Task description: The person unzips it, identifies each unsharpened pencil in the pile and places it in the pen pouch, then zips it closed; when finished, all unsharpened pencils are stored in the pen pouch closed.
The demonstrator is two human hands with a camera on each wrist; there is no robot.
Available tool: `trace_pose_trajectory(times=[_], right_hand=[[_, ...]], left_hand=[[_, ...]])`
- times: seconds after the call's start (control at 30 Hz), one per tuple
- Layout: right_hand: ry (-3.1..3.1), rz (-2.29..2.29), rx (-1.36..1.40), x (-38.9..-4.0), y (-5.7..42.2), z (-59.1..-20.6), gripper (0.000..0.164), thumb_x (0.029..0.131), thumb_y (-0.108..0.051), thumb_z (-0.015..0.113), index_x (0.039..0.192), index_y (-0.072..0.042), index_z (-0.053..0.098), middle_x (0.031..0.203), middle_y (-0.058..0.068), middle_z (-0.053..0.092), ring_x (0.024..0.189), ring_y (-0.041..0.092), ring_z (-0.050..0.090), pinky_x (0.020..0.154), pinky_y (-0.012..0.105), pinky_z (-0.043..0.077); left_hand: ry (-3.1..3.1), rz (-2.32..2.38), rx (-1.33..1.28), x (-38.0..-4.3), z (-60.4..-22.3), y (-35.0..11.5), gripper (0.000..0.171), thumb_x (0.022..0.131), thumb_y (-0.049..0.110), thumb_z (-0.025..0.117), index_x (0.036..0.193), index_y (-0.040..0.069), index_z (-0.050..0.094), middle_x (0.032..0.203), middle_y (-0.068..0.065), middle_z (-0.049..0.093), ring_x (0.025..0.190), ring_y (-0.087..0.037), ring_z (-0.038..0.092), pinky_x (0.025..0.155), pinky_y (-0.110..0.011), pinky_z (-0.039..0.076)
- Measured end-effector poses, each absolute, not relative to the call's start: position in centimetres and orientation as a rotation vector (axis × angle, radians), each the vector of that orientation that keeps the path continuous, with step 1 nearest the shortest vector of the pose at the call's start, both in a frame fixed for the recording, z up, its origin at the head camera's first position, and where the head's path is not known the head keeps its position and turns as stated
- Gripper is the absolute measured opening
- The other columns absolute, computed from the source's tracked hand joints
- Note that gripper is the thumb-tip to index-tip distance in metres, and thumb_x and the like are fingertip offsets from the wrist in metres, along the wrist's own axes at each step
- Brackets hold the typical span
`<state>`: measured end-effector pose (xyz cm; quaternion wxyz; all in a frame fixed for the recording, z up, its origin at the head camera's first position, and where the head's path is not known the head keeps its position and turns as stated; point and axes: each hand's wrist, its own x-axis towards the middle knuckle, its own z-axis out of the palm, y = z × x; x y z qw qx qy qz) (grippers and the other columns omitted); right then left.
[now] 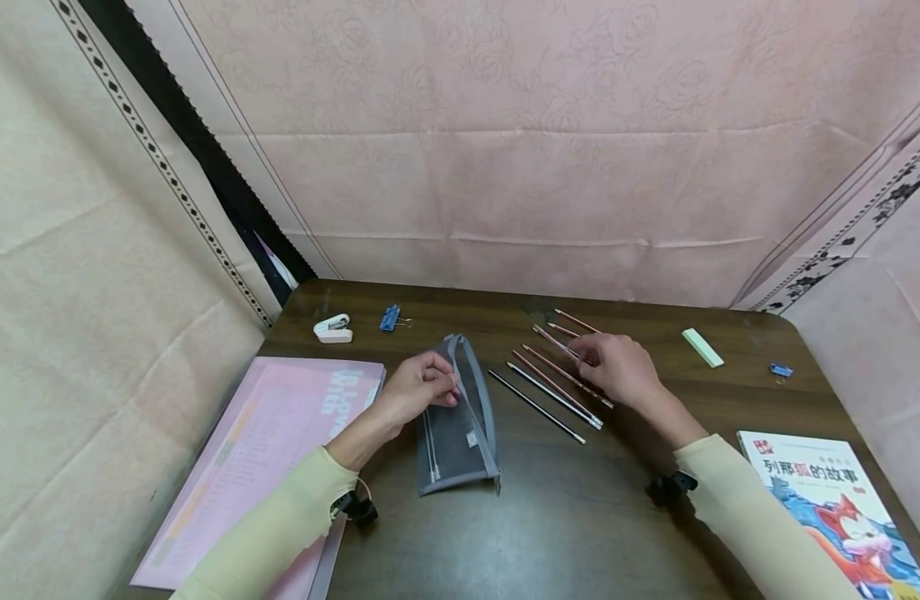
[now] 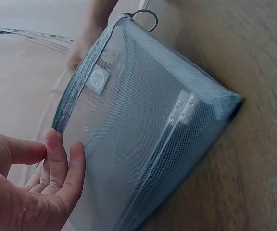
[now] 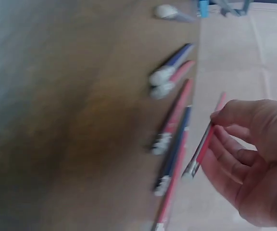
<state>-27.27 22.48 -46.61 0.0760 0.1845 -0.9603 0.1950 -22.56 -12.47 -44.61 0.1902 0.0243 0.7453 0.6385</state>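
Note:
A grey mesh pencil case (image 1: 460, 454) stands on the dark table, its zipped edge raised. My left hand (image 1: 421, 390) pinches that edge between thumb and fingers. Through the mesh in the left wrist view, long thin items with pale ends (image 2: 182, 107) show along the bottom; their kind is blurred. My right hand (image 1: 621, 367) holds a red pencil (image 3: 206, 147) between thumb and fingertips, lifted above the table. Several other pencils (image 1: 544, 408) lie slanted side by side between the case and my right hand, some reddish, some dark.
On the left lies a pink book (image 1: 280, 442). A white stapler (image 1: 333, 329) and a blue binder clip (image 1: 389, 317) sit at the back left. Rightward are a pale green bar (image 1: 702, 347), another blue clip (image 1: 781, 369) and a picture book (image 1: 842, 508). Cloth curtains (image 1: 550, 183) border the table.

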Motion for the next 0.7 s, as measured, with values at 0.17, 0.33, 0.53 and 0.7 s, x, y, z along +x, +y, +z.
trace_pose_trajectory(times=[0.17, 0.33, 0.53, 0.7], right_hand=[[-2.691, 0.756, 0.584, -26.7, 21.6, -44.7, 0.023, 0.079, -0.014, 0.07, 0.099, -0.024, 0.071, 0.082, -0.011, 0.066, 0.069, 0.008, 0.062, 0.059, 0.028, 0.048], [-2.558, 1.028, 0.568, -25.8, 20.2, -43.1, 0.026, 0.079, -0.009, 0.07, 0.102, -0.021, 0.07, 0.087, -0.01, 0.066, 0.072, 0.007, 0.063, 0.063, 0.027, 0.056], [-2.406, 1.605, 0.431, -24.1, 17.7, -41.2, 0.025, 0.084, -0.001, 0.067, 0.108, -0.008, 0.067, 0.092, 0.008, 0.068, 0.071, 0.008, 0.062, 0.058, 0.025, 0.057], [-2.176, 2.01, 0.356, -22.3, 15.1, -40.6, 0.027, 0.086, 0.005, 0.063, 0.112, 0.007, 0.057, 0.097, 0.02, 0.065, 0.073, 0.014, 0.065, 0.057, 0.044, 0.059]], left_hand=[[2.115, 1.811, 0.062, -22.6, -44.5, -12.7, 0.016, 0.093, 0.012, 0.062, 0.105, 0.005, 0.055, 0.091, -0.013, 0.071, 0.077, -0.019, 0.069, 0.078, -0.034, 0.061], [2.115, 1.819, 0.063, -22.7, -44.4, -12.7, 0.016, 0.093, 0.011, 0.062, 0.105, 0.005, 0.055, 0.09, -0.013, 0.071, 0.076, -0.018, 0.069, 0.078, -0.034, 0.061], [2.114, 1.831, 0.083, -22.8, -44.2, -12.5, 0.016, 0.093, 0.01, 0.061, 0.105, 0.003, 0.054, 0.09, -0.013, 0.07, 0.074, -0.017, 0.068, 0.077, -0.033, 0.061], [2.11, 1.827, 0.093, -22.8, -44.1, -12.4, 0.017, 0.093, 0.01, 0.061, 0.106, 0.002, 0.053, 0.093, -0.017, 0.07, 0.074, -0.017, 0.068, 0.079, -0.035, 0.061]])
